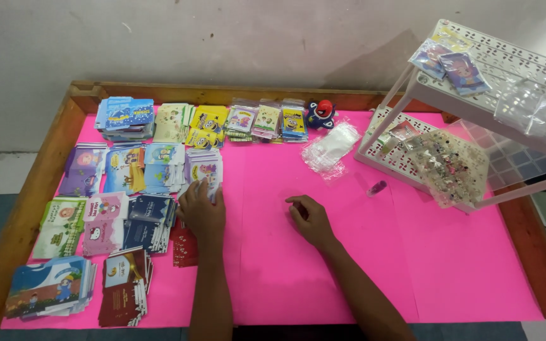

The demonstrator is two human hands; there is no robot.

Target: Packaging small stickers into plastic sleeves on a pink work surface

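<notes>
table [45, 183]: wooden frame with a raised rim, its top covered by a bright pink sheet [450, 265]. the right half of the sheet is mostly bare.

white plastic rack [507, 57]: stands at the far right corner, two perforated shelves on slim legs. small printed packets lie on the top shelf; a clear bag of small items [453, 167] leans on the lower shelf.

stacks of small printed envelopes [115, 215]: many piles in rows over the left half of the sheet, in blue, yellow, purple, pink, green and dark red. a further row of bagged packets [266, 120] lies along the far edge.

clear plastic sleeves [333, 146]: a loose heap just left of the rack.

left hand [201, 211]: palm down, fingers spread apart, fingertips resting on the purple-and-white envelope stack [203, 167] in the middle row; the wrist lies over a dark red envelope [184, 247]. not clamped on anything.

right hand [311, 219]: loosely curled, knuckles down on bare pink sheet, well apart from the left hand. whether anything lies within the curled fingers cannot be told.

toy figure [320, 115]: small, blue and red, at the far edge beside the bagged packets.

small purple object [377, 187]: lies alone on the sheet near the rack's front leg.
</notes>
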